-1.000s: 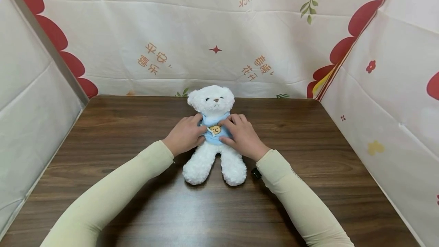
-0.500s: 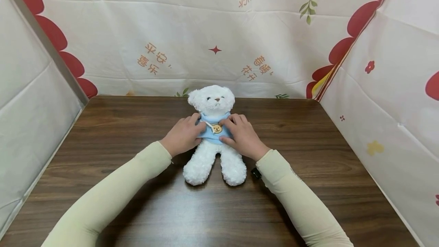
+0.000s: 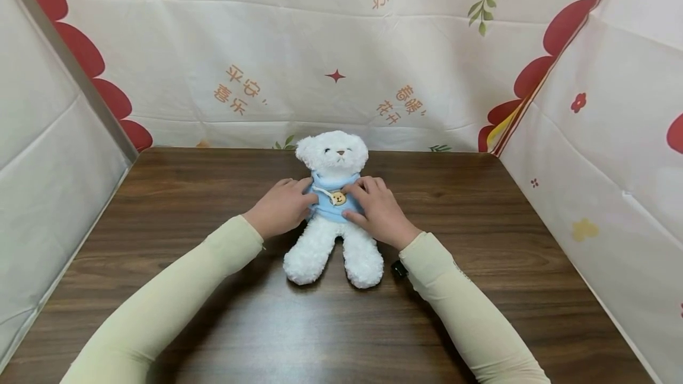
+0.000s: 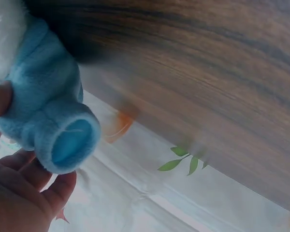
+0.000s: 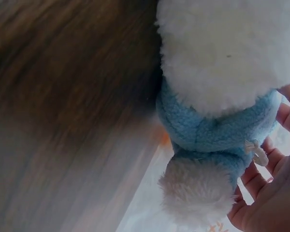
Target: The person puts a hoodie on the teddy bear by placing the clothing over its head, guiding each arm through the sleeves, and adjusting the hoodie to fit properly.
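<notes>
A white plush teddy bear (image 3: 332, 153) in a light blue shirt (image 3: 332, 211) faces up in the head view. My left hand (image 3: 278, 208) grips the shirt at the bear's side. In the left wrist view a blue sleeve (image 4: 70, 140) hangs with its opening showing and no paw visible inside; my left fingers (image 4: 62, 191) touch its rim. My right hand (image 3: 383, 211) holds the opposite side, thumb on the shirt front. From the right wrist view, a white fluffy paw (image 5: 198, 191) sticks out of the other sleeve. Across the chest, a white strap (image 3: 324, 192) runs to a bear-face bag (image 3: 338, 198).
The dark wooden table (image 3: 187, 194) carries the bear near its back edge. A printed white cloth (image 3: 299, 64) hangs behind, with white side walls (image 3: 603, 135) left and right. A small black object (image 3: 398, 269) sits by the right cuff.
My left hand has shifted slightly left, with the shirt's side. The strap, earlier bunched near my left thumb, now lies straighter across the chest. The bear's head has shifted slightly right. My right hand stays put.
</notes>
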`<action>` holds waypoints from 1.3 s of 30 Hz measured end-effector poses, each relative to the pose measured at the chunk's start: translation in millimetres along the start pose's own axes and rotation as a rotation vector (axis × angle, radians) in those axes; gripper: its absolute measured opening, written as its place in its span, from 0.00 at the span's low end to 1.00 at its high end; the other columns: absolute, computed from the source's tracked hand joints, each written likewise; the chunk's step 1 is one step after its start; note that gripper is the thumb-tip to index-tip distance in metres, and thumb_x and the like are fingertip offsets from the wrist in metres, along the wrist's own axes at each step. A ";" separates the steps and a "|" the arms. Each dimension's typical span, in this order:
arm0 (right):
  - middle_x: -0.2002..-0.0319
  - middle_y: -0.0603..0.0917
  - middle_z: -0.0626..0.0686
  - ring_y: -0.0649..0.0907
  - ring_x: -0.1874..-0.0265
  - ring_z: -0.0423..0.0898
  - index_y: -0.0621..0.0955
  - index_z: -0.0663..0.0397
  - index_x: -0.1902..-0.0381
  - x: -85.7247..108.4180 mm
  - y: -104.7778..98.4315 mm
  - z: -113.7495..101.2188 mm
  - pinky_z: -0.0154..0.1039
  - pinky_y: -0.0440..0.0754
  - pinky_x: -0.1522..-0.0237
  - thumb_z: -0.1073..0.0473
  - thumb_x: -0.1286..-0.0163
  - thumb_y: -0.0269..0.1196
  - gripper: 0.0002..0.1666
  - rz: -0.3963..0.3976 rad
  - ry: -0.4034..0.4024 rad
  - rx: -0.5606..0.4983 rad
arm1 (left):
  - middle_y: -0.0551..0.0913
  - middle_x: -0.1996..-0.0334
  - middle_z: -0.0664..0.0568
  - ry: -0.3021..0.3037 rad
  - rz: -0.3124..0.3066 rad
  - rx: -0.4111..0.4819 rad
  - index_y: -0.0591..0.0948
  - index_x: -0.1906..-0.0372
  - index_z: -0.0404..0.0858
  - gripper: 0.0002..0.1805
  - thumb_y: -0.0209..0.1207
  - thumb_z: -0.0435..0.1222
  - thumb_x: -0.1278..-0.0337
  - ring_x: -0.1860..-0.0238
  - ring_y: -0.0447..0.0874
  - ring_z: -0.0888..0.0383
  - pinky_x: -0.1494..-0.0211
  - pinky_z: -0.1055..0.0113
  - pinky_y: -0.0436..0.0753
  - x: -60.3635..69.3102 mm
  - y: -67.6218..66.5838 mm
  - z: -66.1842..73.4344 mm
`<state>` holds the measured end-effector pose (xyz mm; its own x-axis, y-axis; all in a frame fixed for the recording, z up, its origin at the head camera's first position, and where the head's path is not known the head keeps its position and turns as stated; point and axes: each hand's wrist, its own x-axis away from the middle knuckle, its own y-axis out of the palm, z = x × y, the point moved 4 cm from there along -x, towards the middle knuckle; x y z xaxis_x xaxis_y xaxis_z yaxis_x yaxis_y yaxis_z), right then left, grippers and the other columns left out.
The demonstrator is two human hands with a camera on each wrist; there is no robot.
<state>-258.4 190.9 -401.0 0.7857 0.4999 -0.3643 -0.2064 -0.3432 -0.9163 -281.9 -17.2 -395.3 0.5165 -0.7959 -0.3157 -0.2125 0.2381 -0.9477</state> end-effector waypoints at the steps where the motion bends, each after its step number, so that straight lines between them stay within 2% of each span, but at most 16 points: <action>1: 0.47 0.70 0.58 0.70 0.48 0.60 0.76 0.49 0.40 0.0 -0.4 -0.6 0.57 0.71 0.52 0.48 0.32 0.67 0.26 0.003 -0.003 0.002 | 0.76 0.42 0.36 -0.005 0.002 -0.011 0.81 0.55 0.41 0.10 0.66 0.38 0.38 0.47 0.81 0.42 0.40 0.46 0.73 -1.1 0.7 0.1; 7: 0.48 0.70 0.56 0.70 0.49 0.59 0.76 0.48 0.40 -0.8 -1.2 -3.3 0.56 0.71 0.53 0.48 0.32 0.67 0.25 0.004 -0.011 0.003 | 0.78 0.51 0.39 -0.014 0.027 -0.036 0.81 0.62 0.42 0.07 0.65 0.40 0.36 0.55 0.82 0.45 0.45 0.48 0.76 -7.7 3.2 1.7; 13: 0.48 0.71 0.57 0.70 0.48 0.59 0.76 0.50 0.40 0.5 0.0 0.2 0.56 0.71 0.52 0.48 0.32 0.67 0.26 0.002 0.003 -0.007 | 0.74 0.39 0.33 -0.035 -0.025 0.012 0.83 0.56 0.39 0.07 0.64 0.33 0.37 0.45 0.79 0.39 0.45 0.46 0.77 -6.6 -1.5 4.5; 16: 0.48 0.70 0.57 0.70 0.48 0.60 0.76 0.50 0.39 1.6 0.9 2.3 0.56 0.71 0.52 0.49 0.32 0.67 0.27 0.003 0.005 -0.011 | 0.71 0.37 0.31 -0.030 -0.045 0.059 0.84 0.53 0.38 0.09 0.61 0.29 0.36 0.42 0.77 0.37 0.44 0.45 0.77 -5.6 -2.9 4.6; 22: 0.48 0.70 0.57 0.70 0.48 0.59 0.76 0.49 0.40 2.7 1.3 4.2 0.56 0.71 0.52 0.48 0.32 0.67 0.26 -0.003 0.013 -0.015 | 0.70 0.37 0.31 0.018 -0.036 0.152 0.85 0.53 0.42 0.09 0.62 0.30 0.36 0.39 0.74 0.37 0.40 0.45 0.74 -5.5 -3.3 -0.6; 25: 0.48 0.70 0.57 0.70 0.48 0.59 0.76 0.50 0.40 3.2 0.9 4.3 0.55 0.71 0.51 0.48 0.32 0.67 0.26 -0.008 0.014 -0.020 | 0.67 0.35 0.30 0.027 -0.083 0.232 0.85 0.51 0.43 0.11 0.60 0.30 0.34 0.34 0.68 0.35 0.36 0.42 0.69 -5.2 -4.2 -3.1; 28: 0.48 0.70 0.58 0.70 0.50 0.59 0.75 0.51 0.40 3.7 0.1 4.7 0.54 0.71 0.51 0.49 0.32 0.67 0.26 -0.015 0.017 -0.034 | 0.61 0.30 0.30 -0.011 -0.171 0.334 0.83 0.45 0.44 0.14 0.58 0.34 0.32 0.30 0.61 0.35 0.32 0.38 0.62 -2.7 -6.8 -6.4; 30: 0.49 0.70 0.58 0.70 0.50 0.58 0.75 0.51 0.40 3.9 -0.4 5.5 0.52 0.71 0.51 0.49 0.32 0.67 0.26 -0.020 0.025 -0.046 | 0.60 0.28 0.33 -0.051 -0.182 0.389 0.80 0.41 0.43 0.18 0.58 0.36 0.35 0.30 0.62 0.38 0.32 0.40 0.63 -0.9 -10.9 -10.6; 32: 0.49 0.70 0.57 0.70 0.50 0.57 0.75 0.51 0.40 4.1 -0.5 6.5 0.51 0.71 0.51 0.50 0.32 0.67 0.26 -0.022 0.032 -0.056 | 0.66 0.31 0.37 -0.091 -0.127 0.416 0.79 0.40 0.40 0.21 0.59 0.34 0.39 0.34 0.68 0.42 0.35 0.45 0.68 0.9 -17.9 -16.6; 34: 0.49 0.70 0.57 0.70 0.50 0.57 0.75 0.51 0.40 4.2 -0.6 7.3 0.51 0.71 0.51 0.50 0.32 0.67 0.26 -0.020 0.032 -0.066 | 0.73 0.39 0.40 -0.132 -0.024 0.393 0.79 0.44 0.36 0.20 0.58 0.31 0.43 0.43 0.75 0.46 0.42 0.51 0.74 3.9 -25.5 -24.4; 37: 0.49 0.70 0.57 0.70 0.50 0.57 0.75 0.51 0.40 4.8 -0.6 8.0 0.51 0.71 0.52 0.50 0.33 0.68 0.26 -0.011 0.028 -0.079 | 0.78 0.55 0.44 -0.201 0.097 0.275 0.82 0.53 0.35 0.13 0.59 0.29 0.44 0.59 0.77 0.49 0.54 0.54 0.77 11.8 -32.0 -36.3; 39: 0.49 0.71 0.57 0.70 0.50 0.57 0.76 0.51 0.40 5.2 -0.9 8.3 0.51 0.71 0.52 0.50 0.33 0.68 0.26 -0.007 0.025 -0.083 | 0.78 0.63 0.47 -0.238 0.116 0.193 0.83 0.59 0.36 0.07 0.61 0.29 0.44 0.65 0.76 0.51 0.62 0.55 0.78 18.3 -31.5 -41.7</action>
<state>-259.0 200.5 -403.4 0.8015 0.4831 -0.3526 -0.1523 -0.4052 -0.9015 -300.4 -62.4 -369.3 0.6821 -0.6103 -0.4028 -0.1318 0.4391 -0.8887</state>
